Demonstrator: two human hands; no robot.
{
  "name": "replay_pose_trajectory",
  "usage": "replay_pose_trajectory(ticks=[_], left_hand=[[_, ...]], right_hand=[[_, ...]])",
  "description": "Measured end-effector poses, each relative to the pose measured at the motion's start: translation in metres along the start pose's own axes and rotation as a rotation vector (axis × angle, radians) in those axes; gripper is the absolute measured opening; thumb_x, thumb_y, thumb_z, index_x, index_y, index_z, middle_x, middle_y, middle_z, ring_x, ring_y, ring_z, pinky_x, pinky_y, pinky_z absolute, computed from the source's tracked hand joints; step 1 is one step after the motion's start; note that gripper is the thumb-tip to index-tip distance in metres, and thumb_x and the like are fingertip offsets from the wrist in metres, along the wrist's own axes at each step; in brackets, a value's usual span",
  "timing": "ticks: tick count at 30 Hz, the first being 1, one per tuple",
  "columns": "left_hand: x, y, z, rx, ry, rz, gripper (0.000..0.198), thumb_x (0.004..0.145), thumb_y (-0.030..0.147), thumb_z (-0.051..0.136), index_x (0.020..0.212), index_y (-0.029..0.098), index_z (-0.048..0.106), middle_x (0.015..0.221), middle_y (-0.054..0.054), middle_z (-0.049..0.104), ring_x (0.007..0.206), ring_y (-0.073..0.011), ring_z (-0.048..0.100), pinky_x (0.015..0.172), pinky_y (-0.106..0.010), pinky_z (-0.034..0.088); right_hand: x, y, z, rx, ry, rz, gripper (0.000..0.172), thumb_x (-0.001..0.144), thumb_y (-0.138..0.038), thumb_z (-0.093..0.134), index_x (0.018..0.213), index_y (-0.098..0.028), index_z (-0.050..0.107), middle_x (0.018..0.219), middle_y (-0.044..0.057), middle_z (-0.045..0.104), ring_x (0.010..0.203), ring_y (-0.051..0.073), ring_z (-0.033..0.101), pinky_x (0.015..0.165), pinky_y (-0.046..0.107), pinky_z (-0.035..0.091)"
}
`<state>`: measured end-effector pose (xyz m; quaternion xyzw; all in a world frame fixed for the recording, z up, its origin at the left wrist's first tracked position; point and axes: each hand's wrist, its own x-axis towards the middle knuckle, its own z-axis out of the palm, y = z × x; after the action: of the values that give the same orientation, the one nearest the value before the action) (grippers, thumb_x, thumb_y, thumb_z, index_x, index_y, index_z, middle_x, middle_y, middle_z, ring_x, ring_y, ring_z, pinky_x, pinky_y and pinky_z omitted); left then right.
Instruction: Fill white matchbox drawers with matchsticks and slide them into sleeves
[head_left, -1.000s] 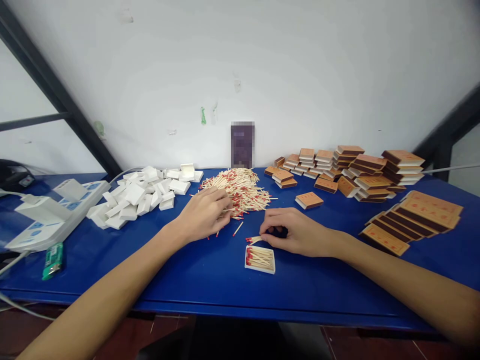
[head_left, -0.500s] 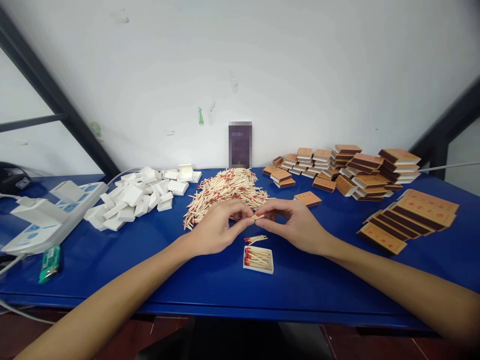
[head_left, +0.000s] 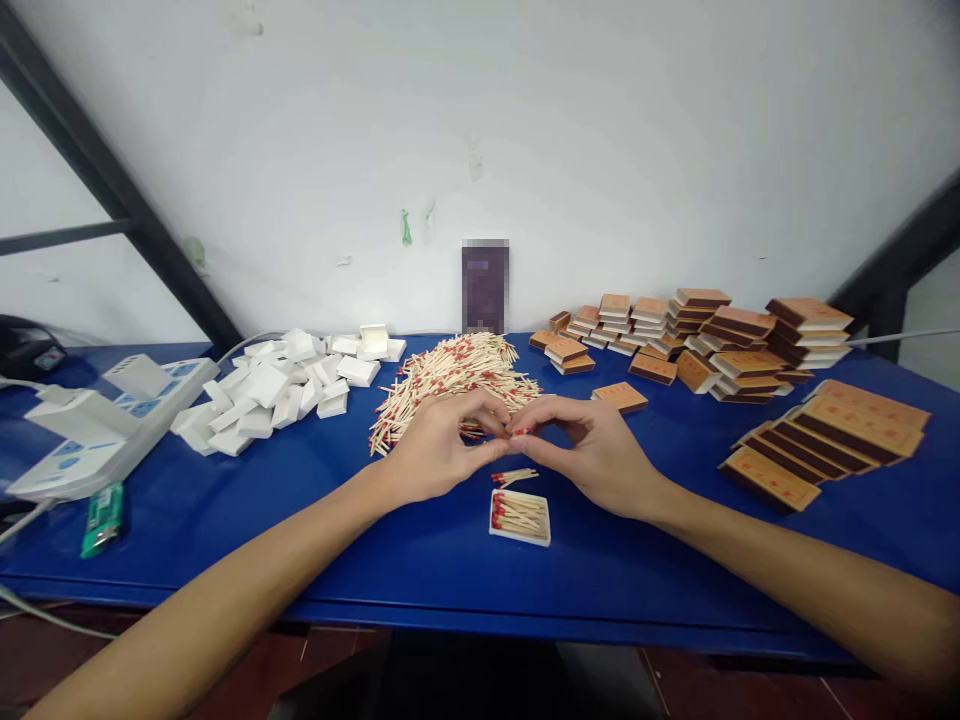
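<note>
Blue tabletop [head_left: 427,560], and above it small red-headed matches [head_left: 520,432] clamped between left fingers [head_left: 484,454] and right fingers [head_left: 553,453].

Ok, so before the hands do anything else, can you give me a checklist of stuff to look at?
1. Right hand has a grip on the held matches: ok, red shows there.
2. Left hand has a grip too: cannot tell, the hands meet too closely.
3. White tray sits flat, open side up: ok.
4. Tray matches face one way: ok, red heads toward the picture's left.
5. Spot beside the tray is tidy: not ok, a few loose matches lie just beyond it.
</note>
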<state>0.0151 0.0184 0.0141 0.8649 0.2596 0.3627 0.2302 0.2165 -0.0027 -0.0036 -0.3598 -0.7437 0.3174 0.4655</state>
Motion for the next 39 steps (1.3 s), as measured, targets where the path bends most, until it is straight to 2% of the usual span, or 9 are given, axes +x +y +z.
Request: replay_pose_trajectory(ticks=[5,7,10,13,20,24,32,36,39], left_hand=[[0.000,-0.015,-0.028,0.338,-0.074,0.169,0.016,0.096,0.023,0.048,0.102,0.017,0.062,0.095,-0.004,0.069,0.089,-0.0156,0.063,0.081,-0.031,0.048],[0.001,-0.023,-0.041,0.512,-0.171,0.216,0.021,0.094,0.016,0.044,0.102,0.017,0.064,0.099,-0.007,0.067,0.094,-0.0187,0.060,0.082,-0.034,0.045],[0.001,-0.029,-0.053,0.638,-0.329,0.193,0.019,0.089,0.017,0.049,0.091,0.018,0.067,0.090,-0.005,0.065,0.086,-0.0188,0.058,0.077,-0.033,0.041],[0.000,-0.026,-0.055,0.663,-0.446,0.138,0.014,0.085,0.024,0.056,0.077,0.018,0.066,0.078,-0.002,0.062,0.077,-0.0170,0.055,0.077,-0.033,0.039],[0.000,-0.011,-0.048,0.656,-0.521,0.092,0.020,0.085,0.026,0.058,0.067,0.017,0.059,0.076,-0.002,0.062,0.078,-0.0181,0.054,0.078,-0.034,0.036],[0.000,-0.011,-0.042,0.615,-0.520,0.088,0.017,0.087,0.024,0.056,0.073,0.017,0.063,0.080,-0.002,0.062,0.079,-0.0169,0.055,0.077,-0.031,0.038],[-0.001,-0.014,-0.015,0.657,-0.317,0.080,0.029,0.096,0.037,0.051,0.082,0.018,0.067,0.080,-0.002,0.064,0.079,-0.0172,0.056,0.077,-0.032,0.040],[-0.003,-0.010,-0.014,0.711,-0.340,0.073,0.032,0.090,0.042,0.056,0.073,0.017,0.063,0.077,-0.002,0.064,0.078,-0.0186,0.057,0.078,-0.033,0.041],[-0.003,-0.006,-0.018,0.732,-0.374,0.031,0.022,0.083,0.037,0.061,0.075,0.017,0.063,0.079,-0.002,0.064,0.078,-0.0194,0.057,0.077,-0.034,0.042]], right_hand=[[0.003,0.004,-0.012,-0.277,-0.015,-0.072,0.007,0.083,-0.024,0.064,0.080,-0.020,0.068,0.077,0.001,0.071,0.072,0.016,0.065,0.069,0.028,0.051],[0.005,0.010,-0.015,-0.378,-0.086,-0.104,0.007,0.083,-0.021,0.062,0.080,-0.019,0.068,0.075,0.001,0.070,0.069,0.015,0.064,0.066,0.027,0.049],[0.006,0.018,-0.014,-0.475,-0.186,-0.126,0.009,0.085,-0.019,0.061,0.083,-0.020,0.070,0.077,0.001,0.071,0.070,0.015,0.063,0.065,0.027,0.047],[0.005,0.021,-0.011,-0.504,-0.260,-0.155,0.012,0.088,-0.019,0.060,0.087,-0.020,0.072,0.083,0.002,0.073,0.079,0.016,0.064,0.070,0.027,0.048],[0.004,0.017,-0.017,-0.575,-0.273,-0.138,0.011,0.090,-0.027,0.062,0.090,-0.020,0.070,0.086,0.005,0.069,0.084,0.019,0.061,0.074,0.030,0.046],[0.004,0.018,-0.022,-0.610,-0.298,-0.094,0.013,0.090,-0.026,0.059,0.085,-0.019,0.069,0.086,0.005,0.065,0.085,0.019,0.059,0.074,0.031,0.045],[0.005,0.015,-0.025,-0.610,-0.318,-0.068,0.012,0.089,-0.026,0.059,0.085,-0.020,0.069,0.087,0.004,0.064,0.081,0.018,0.058,0.072,0.031,0.043],[0.006,0.015,-0.027,-0.599,-0.336,-0.053,0.010,0.088,-0.024,0.059,0.084,-0.020,0.068,0.088,0.004,0.063,0.083,0.018,0.059,0.073,0.030,0.043],[0.006,0.016,-0.026,-0.560,-0.344,-0.040,0.012,0.090,-0.024,0.058,0.086,-0.020,0.068,0.088,0.004,0.063,0.084,0.018,0.058,0.074,0.030,0.043]])
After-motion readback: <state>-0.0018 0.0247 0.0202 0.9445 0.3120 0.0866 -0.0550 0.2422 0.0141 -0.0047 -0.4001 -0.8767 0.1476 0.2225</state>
